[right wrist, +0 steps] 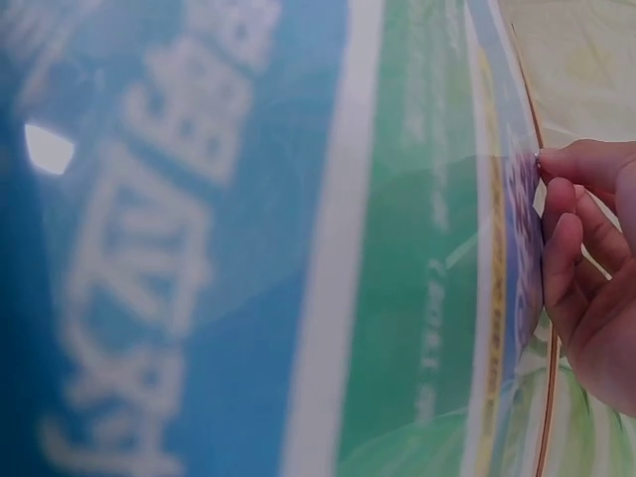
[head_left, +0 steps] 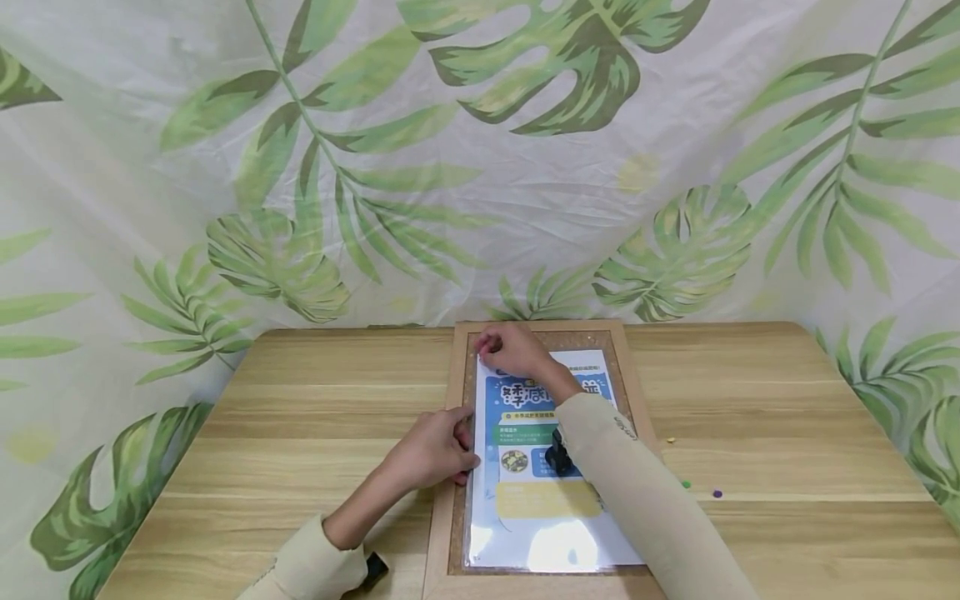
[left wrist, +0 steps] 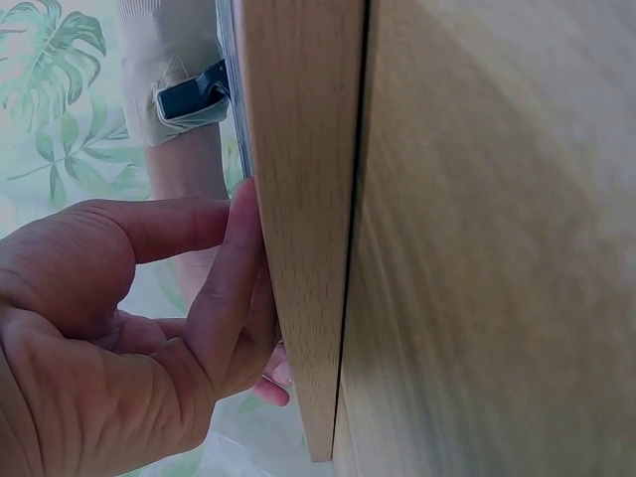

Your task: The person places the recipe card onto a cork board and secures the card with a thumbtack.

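A glossy poster sheet (head_left: 551,537) printed in blue, green and yellow lies on a wood-framed cork board (head_left: 442,533). At its upper left corner, my right hand (head_left: 517,350) has fingers bunched. A tiny pin-like thing, probably a thumbtack (right wrist: 540,161), shows at a fingertip of the right hand (right wrist: 596,268) in the right wrist view; the fingers mostly hide it. Along the left side, my left hand (head_left: 431,450) touches the sheet's edge with thumb and fingers. In the left wrist view, the left hand (left wrist: 129,328) has its fingertips against the board's frame (left wrist: 303,199).
Small coloured thumbtack-like bits lie right of the board: a yellow one (head_left: 671,439), a green one (head_left: 686,484) and a purple one (head_left: 717,494). The board stands on a wooden table (head_left: 787,417). Behind it hangs a leaf-patterned cloth (head_left: 525,217).
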`<action>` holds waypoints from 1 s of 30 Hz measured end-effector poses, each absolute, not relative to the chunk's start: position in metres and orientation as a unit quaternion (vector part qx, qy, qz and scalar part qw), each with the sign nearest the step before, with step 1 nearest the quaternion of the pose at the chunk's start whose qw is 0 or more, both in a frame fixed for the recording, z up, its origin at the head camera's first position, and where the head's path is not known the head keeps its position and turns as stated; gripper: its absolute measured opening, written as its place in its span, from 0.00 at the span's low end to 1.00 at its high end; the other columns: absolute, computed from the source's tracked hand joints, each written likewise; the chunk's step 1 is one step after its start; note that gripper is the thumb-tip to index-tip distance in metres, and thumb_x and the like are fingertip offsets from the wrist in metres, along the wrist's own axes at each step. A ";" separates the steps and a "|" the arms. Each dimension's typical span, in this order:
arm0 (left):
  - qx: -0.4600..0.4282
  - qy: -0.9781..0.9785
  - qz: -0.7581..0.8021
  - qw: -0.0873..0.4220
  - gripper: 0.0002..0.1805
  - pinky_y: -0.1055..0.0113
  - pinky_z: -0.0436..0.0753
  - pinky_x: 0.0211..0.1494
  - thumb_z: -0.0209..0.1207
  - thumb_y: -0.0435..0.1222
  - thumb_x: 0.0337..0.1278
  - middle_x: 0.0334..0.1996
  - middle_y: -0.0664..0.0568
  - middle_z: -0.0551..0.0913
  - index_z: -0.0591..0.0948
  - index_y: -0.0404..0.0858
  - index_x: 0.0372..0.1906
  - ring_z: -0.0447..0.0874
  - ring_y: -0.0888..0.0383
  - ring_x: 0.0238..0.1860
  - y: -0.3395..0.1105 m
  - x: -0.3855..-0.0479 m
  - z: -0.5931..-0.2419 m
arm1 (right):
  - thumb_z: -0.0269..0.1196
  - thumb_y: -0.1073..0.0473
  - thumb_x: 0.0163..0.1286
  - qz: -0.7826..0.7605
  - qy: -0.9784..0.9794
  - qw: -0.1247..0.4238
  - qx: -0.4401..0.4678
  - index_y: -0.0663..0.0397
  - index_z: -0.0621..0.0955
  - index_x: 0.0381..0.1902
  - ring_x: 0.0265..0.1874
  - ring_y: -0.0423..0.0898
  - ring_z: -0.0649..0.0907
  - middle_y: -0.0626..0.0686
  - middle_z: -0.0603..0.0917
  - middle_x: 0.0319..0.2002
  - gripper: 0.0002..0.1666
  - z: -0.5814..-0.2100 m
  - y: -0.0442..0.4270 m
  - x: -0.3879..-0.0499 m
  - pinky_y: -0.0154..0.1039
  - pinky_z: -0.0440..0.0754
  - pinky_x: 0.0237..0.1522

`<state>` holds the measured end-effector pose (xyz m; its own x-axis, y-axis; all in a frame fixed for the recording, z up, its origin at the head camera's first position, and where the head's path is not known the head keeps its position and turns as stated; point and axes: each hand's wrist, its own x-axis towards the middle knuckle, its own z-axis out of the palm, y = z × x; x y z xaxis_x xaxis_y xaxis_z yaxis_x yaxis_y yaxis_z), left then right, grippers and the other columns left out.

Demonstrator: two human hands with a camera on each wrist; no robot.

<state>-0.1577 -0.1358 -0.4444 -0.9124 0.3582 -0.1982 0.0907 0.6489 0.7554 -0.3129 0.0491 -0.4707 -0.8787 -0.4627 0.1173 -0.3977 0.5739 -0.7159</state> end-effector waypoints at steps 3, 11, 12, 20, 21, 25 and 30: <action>0.125 0.891 0.402 0.169 0.41 0.70 0.84 0.23 0.71 0.23 0.57 0.31 0.49 0.82 0.68 0.22 0.76 0.86 0.60 0.20 -0.136 -0.158 -0.445 | 0.67 0.63 0.73 -0.391 0.889 0.039 -0.236 0.54 0.91 0.49 0.38 0.43 0.86 0.51 0.92 0.40 0.10 -0.469 0.048 -0.311 0.34 0.82 0.44; 0.144 0.889 0.403 0.163 0.36 0.69 0.84 0.23 0.71 0.23 0.58 0.29 0.49 0.83 0.72 0.21 0.72 0.86 0.60 0.20 -0.138 -0.159 -0.446 | 0.63 0.61 0.73 -0.391 0.897 0.060 -0.197 0.50 0.91 0.51 0.35 0.43 0.84 0.50 0.91 0.42 0.14 -0.466 0.043 -0.312 0.32 0.80 0.33; 0.145 0.889 0.403 0.163 0.36 0.68 0.84 0.23 0.71 0.23 0.58 0.29 0.49 0.83 0.72 0.22 0.72 0.86 0.60 0.20 -0.138 -0.159 -0.446 | 0.63 0.61 0.72 -0.392 0.897 0.062 -0.193 0.50 0.91 0.51 0.35 0.42 0.84 0.50 0.92 0.42 0.14 -0.466 0.043 -0.312 0.32 0.80 0.33; 0.140 0.889 0.402 0.167 0.37 0.69 0.83 0.23 0.71 0.23 0.58 0.30 0.49 0.83 0.72 0.22 0.72 0.86 0.59 0.20 -0.138 -0.160 -0.444 | 0.66 0.61 0.72 -0.413 0.889 0.077 -0.183 0.51 0.91 0.53 0.37 0.43 0.84 0.51 0.93 0.46 0.15 -0.466 0.044 -0.316 0.32 0.79 0.38; 0.140 0.889 0.403 0.168 0.37 0.69 0.84 0.23 0.71 0.22 0.58 0.30 0.49 0.83 0.71 0.22 0.73 0.86 0.59 0.20 -0.138 -0.160 -0.444 | 0.66 0.61 0.73 -0.417 0.887 0.079 -0.182 0.51 0.91 0.54 0.37 0.43 0.83 0.52 0.93 0.47 0.15 -0.466 0.045 -0.316 0.32 0.78 0.38; 0.138 0.888 0.405 0.169 0.39 0.69 0.84 0.23 0.70 0.22 0.58 0.30 0.48 0.83 0.70 0.21 0.74 0.86 0.59 0.20 -0.137 -0.159 -0.444 | 0.68 0.62 0.72 -0.436 0.880 0.080 -0.173 0.52 0.92 0.53 0.36 0.42 0.83 0.52 0.93 0.47 0.14 -0.468 0.046 -0.316 0.31 0.78 0.37; 0.134 0.888 0.406 0.172 0.39 0.68 0.85 0.23 0.70 0.22 0.58 0.30 0.48 0.83 0.69 0.21 0.75 0.86 0.59 0.20 -0.136 -0.158 -0.444 | 0.69 0.62 0.71 -0.446 0.877 0.079 -0.160 0.51 0.92 0.52 0.31 0.39 0.83 0.52 0.93 0.46 0.14 -0.469 0.046 -0.315 0.29 0.79 0.33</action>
